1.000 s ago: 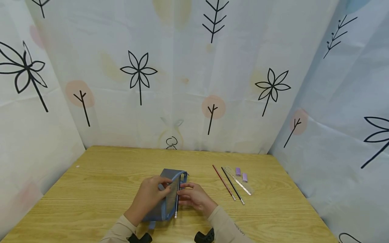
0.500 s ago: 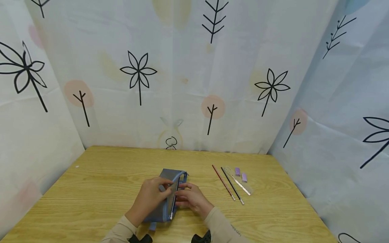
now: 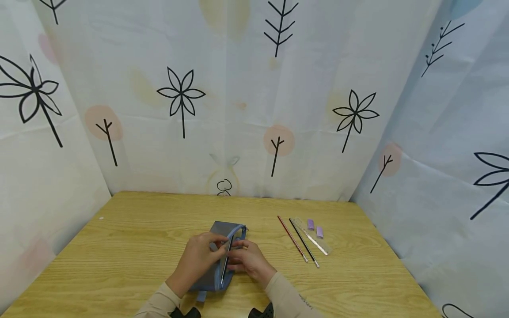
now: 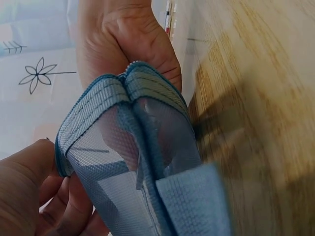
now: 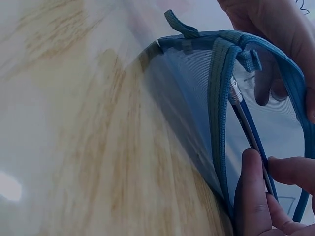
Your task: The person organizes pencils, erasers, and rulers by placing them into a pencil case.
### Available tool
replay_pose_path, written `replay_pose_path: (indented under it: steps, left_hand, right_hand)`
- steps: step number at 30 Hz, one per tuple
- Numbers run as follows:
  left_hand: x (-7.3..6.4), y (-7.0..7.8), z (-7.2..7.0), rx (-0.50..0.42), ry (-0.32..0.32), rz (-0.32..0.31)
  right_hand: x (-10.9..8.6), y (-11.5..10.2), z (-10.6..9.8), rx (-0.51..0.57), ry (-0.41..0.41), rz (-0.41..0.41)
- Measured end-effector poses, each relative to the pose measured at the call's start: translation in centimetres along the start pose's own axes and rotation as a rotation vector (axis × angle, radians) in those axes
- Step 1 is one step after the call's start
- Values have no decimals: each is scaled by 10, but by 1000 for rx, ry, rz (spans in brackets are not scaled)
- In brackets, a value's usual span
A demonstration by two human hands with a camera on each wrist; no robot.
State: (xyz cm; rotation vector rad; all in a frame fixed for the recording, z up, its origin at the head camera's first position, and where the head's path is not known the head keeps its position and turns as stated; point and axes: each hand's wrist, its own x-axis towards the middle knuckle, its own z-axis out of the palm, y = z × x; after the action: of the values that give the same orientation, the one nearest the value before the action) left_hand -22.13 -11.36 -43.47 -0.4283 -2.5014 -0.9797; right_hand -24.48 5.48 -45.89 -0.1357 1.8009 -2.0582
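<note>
Head view: set high at the near side of the bench [image 3: 151,225], facing forward and down, far enough back to take in the patterned cloth [image 3: 238,154] behind. Left wrist view: close range, turned sideways (bench surface at picture right), aimed at one end of the mesh pouch [image 4: 103,169]. Right wrist view: likewise close and sideways, bench at picture left, aimed into the pouch's open mouth; pouch, left hand [image 3: 196,256] and right hand [image 3: 249,259] common to both wrist views.

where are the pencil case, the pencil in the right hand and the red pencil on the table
Pencil case [image 3: 207,279], head view: lower part of its grey-blue side.
Held pencil [image 5: 248,124], right wrist view: shaft, near the metal band.
Red pencil [image 3: 292,239], head view: middle of its shaft.
</note>
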Motion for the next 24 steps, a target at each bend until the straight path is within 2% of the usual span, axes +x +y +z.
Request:
replay_pose_path:
  steps: [9,24]
  left_hand:
    - [0,0,1,16,8,19]
    - [-1,0,1,23,-22,-31]
  right_hand:
    - [4,5,4,-66,34,-68]
    - [8,6,16,-169,97,-130]
